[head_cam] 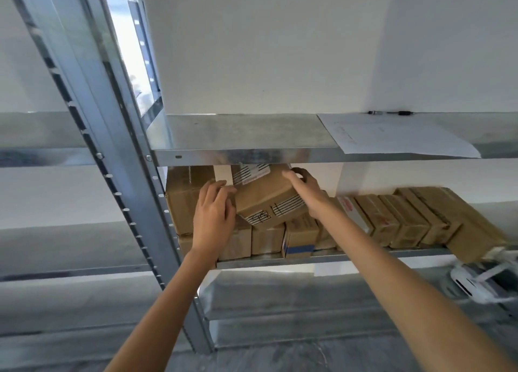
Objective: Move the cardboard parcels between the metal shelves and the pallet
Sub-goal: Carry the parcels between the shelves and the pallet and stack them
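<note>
Reaching up to a metal rack, a person is holding a tilted parcel (266,197) with both bare hands. The left hand (214,211) is bending its fingers around the parcel's left end. The right hand (304,186) is curling its fingers over the far right top corner, so both hands are closing on the one cardboard box. The box is sitting at a slant inside the middle shelf (350,255), resting on top of the small parcels (266,239) standing below it, with its far end tucked just under the upper shelf (252,155). A large box (182,200) is standing to its left against the upright post (143,203). To the right, a row of parcels (398,220) is leaning along the shelf toward the far right. A sheet of paper (392,136) is lying on the upper shelf with a pen (389,113) behind it, and a white device (476,282) is showing low at the right edge. The pallet is not appearing in view. Judging by the full shelf, many parcels are waiting to be handled and the job is looking far from finished; whether this box is going in or coming out cannot be told.
</note>
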The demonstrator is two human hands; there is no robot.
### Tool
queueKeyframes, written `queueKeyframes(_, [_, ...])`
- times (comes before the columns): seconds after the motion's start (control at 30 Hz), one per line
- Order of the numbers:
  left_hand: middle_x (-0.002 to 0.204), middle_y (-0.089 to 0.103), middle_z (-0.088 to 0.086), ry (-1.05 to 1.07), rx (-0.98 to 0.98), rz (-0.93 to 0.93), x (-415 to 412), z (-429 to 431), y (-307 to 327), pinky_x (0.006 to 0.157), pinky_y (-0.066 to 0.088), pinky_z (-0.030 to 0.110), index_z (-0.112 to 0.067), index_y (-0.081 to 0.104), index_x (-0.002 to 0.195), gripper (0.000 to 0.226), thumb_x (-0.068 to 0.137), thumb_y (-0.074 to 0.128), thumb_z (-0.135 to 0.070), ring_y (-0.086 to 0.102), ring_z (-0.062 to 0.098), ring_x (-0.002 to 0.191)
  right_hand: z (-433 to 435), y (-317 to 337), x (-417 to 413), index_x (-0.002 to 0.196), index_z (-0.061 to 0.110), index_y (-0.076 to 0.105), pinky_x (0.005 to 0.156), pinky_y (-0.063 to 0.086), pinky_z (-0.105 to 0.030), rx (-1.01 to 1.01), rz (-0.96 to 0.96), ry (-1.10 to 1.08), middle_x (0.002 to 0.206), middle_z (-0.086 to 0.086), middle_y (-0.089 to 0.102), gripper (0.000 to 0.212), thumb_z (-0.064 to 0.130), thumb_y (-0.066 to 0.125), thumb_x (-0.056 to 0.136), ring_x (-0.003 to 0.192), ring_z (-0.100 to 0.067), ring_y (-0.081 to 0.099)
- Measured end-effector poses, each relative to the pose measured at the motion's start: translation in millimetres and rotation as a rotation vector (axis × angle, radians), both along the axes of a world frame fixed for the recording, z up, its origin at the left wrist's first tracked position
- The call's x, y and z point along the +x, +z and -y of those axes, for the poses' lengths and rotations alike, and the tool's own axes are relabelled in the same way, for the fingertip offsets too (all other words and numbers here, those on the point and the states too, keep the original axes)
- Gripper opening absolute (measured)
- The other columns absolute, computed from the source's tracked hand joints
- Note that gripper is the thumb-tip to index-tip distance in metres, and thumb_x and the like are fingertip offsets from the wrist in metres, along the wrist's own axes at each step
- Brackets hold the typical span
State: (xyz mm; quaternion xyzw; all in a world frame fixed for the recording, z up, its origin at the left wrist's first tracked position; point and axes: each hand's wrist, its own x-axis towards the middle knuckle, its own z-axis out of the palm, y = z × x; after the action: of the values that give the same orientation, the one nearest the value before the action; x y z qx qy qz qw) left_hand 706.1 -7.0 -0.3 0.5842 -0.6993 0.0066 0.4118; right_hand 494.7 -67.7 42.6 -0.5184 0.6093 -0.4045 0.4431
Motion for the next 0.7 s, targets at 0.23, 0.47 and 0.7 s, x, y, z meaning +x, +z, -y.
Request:
queueKeyframes(0.23, [0.129,0.052,-0.004,0.065,0.027,-0.236,-57,-46,5,0.105,0.042,0.046,-0.021,0.056,0.119,0.025,0.094,0.05,-0.024,0.037,0.013,0.128,-59,-19,-64,0.105,0.04,0.057,0.073,0.054,-0.038,0.084,0.174,0.048,0.121,-0.008,0.053,0.046,0.068,0.061,0.07,0.104,-0.025,0.056])
queueKeyframes(0.47, [0.156,0.013,-0.013,-0.026,0.261,-0.616,-105,-106,-1,0.111,0.036,0.051,-0.048,0.04,0.131,0.043,0.092,0.057,-0.044,0.025,0.02,0.141,-134,-24,-98,0.119,0.036,0.05,0.089,0.051,-0.043,0.095,0.231,0.292,0.111,-0.007,0.06,0.028,0.047,0.041,0.095,0.099,-0.019,0.059])
queueKeyframes(0.7, [0.152,0.018,-0.015,-0.126,0.261,-0.813,-103,-173,3,0.098,0.051,0.041,-0.048,0.036,0.139,0.052,0.092,0.057,-0.042,0.04,0.017,0.131,-178,-19,-82,0.138,0.061,0.018,0.103,0.042,-0.04,-0.116,0.138,0.632,0.149,0.012,0.032,0.058,0.052,0.047,0.089,0.128,-0.012,0.043])
